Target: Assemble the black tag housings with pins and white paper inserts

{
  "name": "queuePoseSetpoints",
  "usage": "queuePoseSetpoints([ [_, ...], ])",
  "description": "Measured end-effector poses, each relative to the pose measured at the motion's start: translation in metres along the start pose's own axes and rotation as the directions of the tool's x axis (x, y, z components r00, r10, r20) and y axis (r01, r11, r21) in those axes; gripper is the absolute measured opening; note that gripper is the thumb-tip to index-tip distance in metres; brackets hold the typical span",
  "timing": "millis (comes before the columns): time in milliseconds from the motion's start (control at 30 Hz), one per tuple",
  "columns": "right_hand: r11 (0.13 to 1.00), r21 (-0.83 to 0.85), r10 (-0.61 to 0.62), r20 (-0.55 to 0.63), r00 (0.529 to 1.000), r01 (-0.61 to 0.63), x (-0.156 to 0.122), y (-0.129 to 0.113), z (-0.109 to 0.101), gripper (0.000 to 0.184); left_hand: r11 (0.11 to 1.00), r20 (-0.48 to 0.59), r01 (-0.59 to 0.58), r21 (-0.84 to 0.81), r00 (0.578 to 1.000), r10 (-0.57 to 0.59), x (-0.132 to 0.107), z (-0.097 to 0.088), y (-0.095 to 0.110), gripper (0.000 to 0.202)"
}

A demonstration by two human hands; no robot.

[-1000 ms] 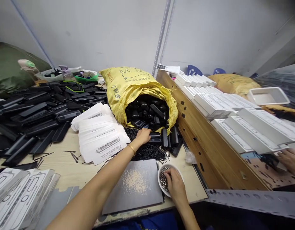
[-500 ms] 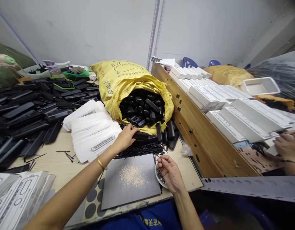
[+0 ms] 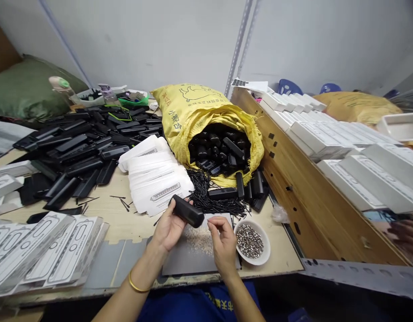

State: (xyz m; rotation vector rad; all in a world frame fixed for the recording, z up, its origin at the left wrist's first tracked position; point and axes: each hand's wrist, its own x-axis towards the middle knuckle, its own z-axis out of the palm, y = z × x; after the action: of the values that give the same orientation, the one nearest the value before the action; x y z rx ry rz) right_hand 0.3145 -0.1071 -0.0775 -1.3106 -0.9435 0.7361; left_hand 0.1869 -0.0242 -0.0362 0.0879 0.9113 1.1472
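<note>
Across my left hand (image 3: 169, 229) lies a long black plastic piece with rounded edges (image 3: 188, 211), held between thumb and fingers. Beside its right end, my right hand (image 3: 223, 243) has thumb and forefinger pinched; whatever they hold is too small to make out. Under both hands is a grey mat (image 3: 179, 264) with small pale bits scattered over it. To the right stands a white bowl (image 3: 266, 243) of small shiny metal parts (image 3: 249, 241). Thin black sticks (image 3: 223, 206) lie heaped beyond the mat.
A yellow sack (image 3: 193, 105) gapes toward me, full of black pieces. Printed white sheets (image 3: 156, 179) lie left of it. White boxes (image 3: 59, 255) fill the front left. A wooden partition (image 3: 313, 188) rises at right, with another person's hand (image 3: 406, 235) beyond.
My left hand has come back from the sack's mouth with a black plastic piece. The right hand has moved off the bowl to the piece's end. The view has turned left.
</note>
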Motion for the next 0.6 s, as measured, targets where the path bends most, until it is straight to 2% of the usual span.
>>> queuePoseSetpoints([
  [100, 0.990, -0.063, -0.132, -0.046, 0.990, 0.129, -0.007, 0.001, 0.001, 0.010, 0.994, -0.024, 0.048, -0.101, 0.998, -0.051, -0.007, -0.002, -0.006, 0.018],
  [200, 0.986, -0.063, -0.159, -0.058, 0.986, 0.155, -0.010, -0.001, 0.003, 0.009, 0.992, -0.020, 0.066, -0.110, 0.997, -0.068, -0.011, -0.002, -0.008, 0.019],
  [300, 0.995, -0.021, -0.100, -0.055, 0.993, 0.099, -0.013, -0.006, 0.007, 0.010, 0.989, -0.022, 0.051, -0.137, 0.998, -0.055, -0.013, 0.000, -0.008, 0.017],
  [400, 0.995, 0.103, 0.006, 0.038, 0.999, -0.010, -0.012, -0.012, 0.007, 0.011, 0.986, -0.035, -0.023, -0.166, 0.999, 0.017, -0.012, 0.001, -0.010, 0.019],
  [433, 0.989, 0.144, 0.019, 0.050, 0.999, -0.026, -0.010, -0.015, 0.006, 0.011, 0.989, -0.033, -0.035, -0.147, 0.999, 0.031, -0.013, 0.000, -0.012, 0.021],
  [500, 0.975, 0.220, 0.016, -0.006, 1.000, -0.014, -0.002, -0.019, 0.004, 0.011, 1.000, 0.011, 0.004, -0.030, 1.000, -0.004, -0.015, -0.006, -0.015, 0.022],
  [567, 0.961, 0.277, 0.015, -0.064, 0.998, 0.003, 0.009, -0.023, 0.001, 0.009, 0.975, 0.132, 0.120, 0.189, 0.980, -0.147, -0.020, -0.013, -0.019, 0.023],
  [600, 0.956, 0.294, 0.023, -0.040, 0.999, -0.010, 0.014, -0.025, -0.001, 0.009, 0.936, 0.201, 0.179, 0.304, 0.948, -0.246, -0.023, -0.016, -0.021, 0.025],
])
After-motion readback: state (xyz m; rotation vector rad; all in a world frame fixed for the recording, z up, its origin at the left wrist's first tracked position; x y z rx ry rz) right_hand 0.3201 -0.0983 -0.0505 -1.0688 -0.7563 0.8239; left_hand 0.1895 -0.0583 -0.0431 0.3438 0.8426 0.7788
